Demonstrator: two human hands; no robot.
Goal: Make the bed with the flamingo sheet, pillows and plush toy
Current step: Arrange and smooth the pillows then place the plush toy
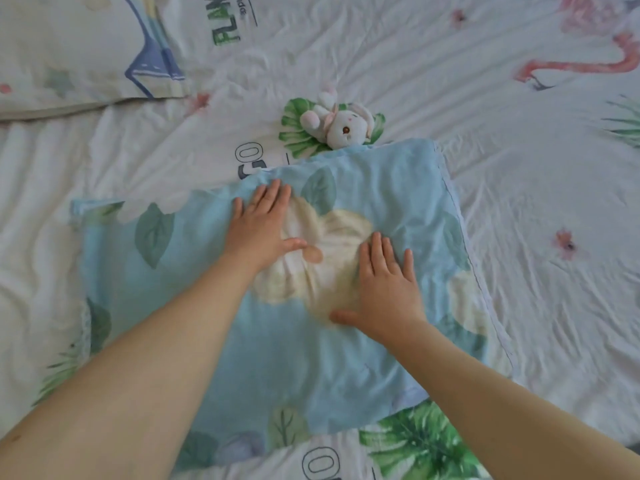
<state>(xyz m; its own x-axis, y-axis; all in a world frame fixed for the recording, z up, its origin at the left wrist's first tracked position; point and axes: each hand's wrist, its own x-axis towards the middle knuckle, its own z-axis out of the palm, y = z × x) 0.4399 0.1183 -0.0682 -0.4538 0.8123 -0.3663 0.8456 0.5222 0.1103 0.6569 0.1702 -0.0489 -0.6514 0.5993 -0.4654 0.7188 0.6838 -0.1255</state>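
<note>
While the plush toy (341, 125) lies just above, left hand (261, 225) and right hand (386, 289) press flat, fingers straight, on the blue pillow (194, 306) mid-frame atop the flamingo sheet (540, 188); second pillow (69, 53) upper left.

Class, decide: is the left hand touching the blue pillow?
Touching. The head view shows the left hand lying flat, fingers straight, on the blue pillow, with no gap between them.

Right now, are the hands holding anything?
Nothing is held. The left hand and right hand lie open and flat, pressing on the middle of the blue pillow.
</note>
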